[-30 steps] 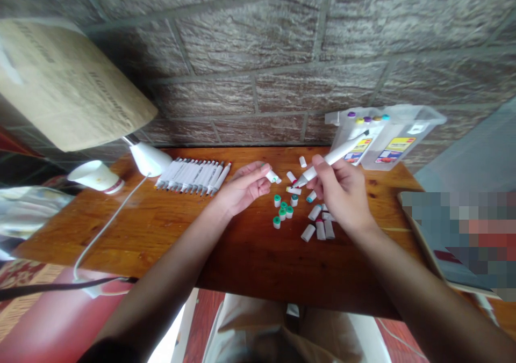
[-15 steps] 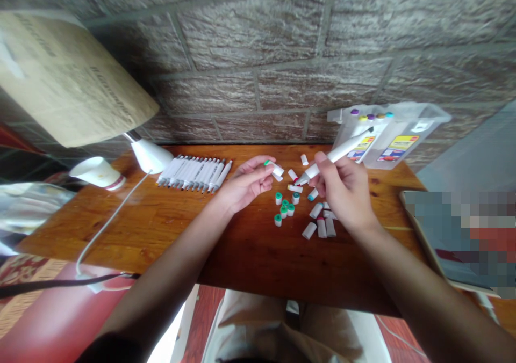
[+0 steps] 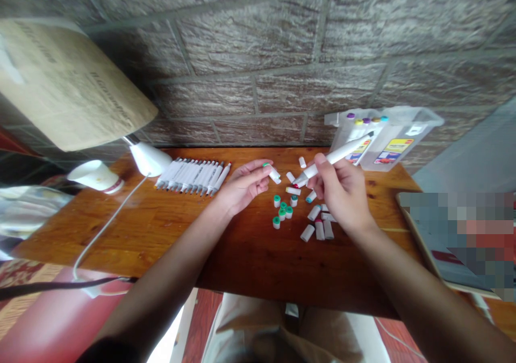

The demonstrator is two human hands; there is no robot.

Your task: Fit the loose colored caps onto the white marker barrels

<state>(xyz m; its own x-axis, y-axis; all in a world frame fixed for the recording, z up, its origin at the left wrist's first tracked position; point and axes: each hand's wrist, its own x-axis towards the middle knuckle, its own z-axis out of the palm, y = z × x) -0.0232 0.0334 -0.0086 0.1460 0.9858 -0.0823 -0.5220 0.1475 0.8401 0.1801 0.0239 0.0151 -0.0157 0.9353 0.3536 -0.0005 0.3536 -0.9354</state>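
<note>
Between the thumb and fingers of my left hand (image 3: 246, 187) is a white marker cap (image 3: 273, 173) with a green end. My right hand (image 3: 342, 187) grips a white marker (image 3: 328, 160) by its barrel, both tips bare, tilted with its lower tip pointing left toward the cap. On the wooden table below lie green-ended caps (image 3: 282, 211) in a small cluster, standing on end. More white caps (image 3: 318, 230), some with red or blue ends, are scattered beside and partly behind my right hand. A row of uncapped markers (image 3: 192, 176) lies left of my left hand.
A clear plastic marker case (image 3: 393, 153) with several markers in it stands at the back right. At the left are a lamp (image 3: 147, 156) with a paper-like shade, its cord and a paper cup (image 3: 97, 176). A tablet-like device (image 3: 443, 245) lies at the right edge.
The cap in my left hand has turned slightly between the fingers. My right hand keeps the marker in nearly the same pose. The whole view has shifted a little.
</note>
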